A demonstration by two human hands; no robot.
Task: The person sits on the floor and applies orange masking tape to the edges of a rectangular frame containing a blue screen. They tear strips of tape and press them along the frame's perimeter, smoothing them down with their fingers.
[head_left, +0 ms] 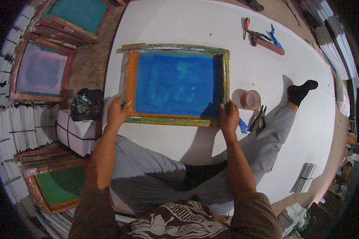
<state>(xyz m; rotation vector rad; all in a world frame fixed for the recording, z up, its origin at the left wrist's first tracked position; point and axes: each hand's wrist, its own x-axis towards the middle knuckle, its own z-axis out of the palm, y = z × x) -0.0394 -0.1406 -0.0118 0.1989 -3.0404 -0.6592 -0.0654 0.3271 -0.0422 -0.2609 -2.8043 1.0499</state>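
Note:
A wooden screen-printing frame with blue mesh stretched across it is in front of me, its edges smeared with green, yellow and white. Brown tape runs down the inside of its left edge. My left hand is closed on the left side near the lower corner, and my right hand grips the opposite side at about the same height. The fingers under the frame are hidden. Just right of my right hand are a roll of tape and dark-handled pliers, with a blue-handled tool partly covered beside them.
My legs stretch over the white surface. Toward the far right lie a red-handled screwdriver, a reddish-brown bar and blue-handled pliers. More screen frames and stacked bundles line the left.

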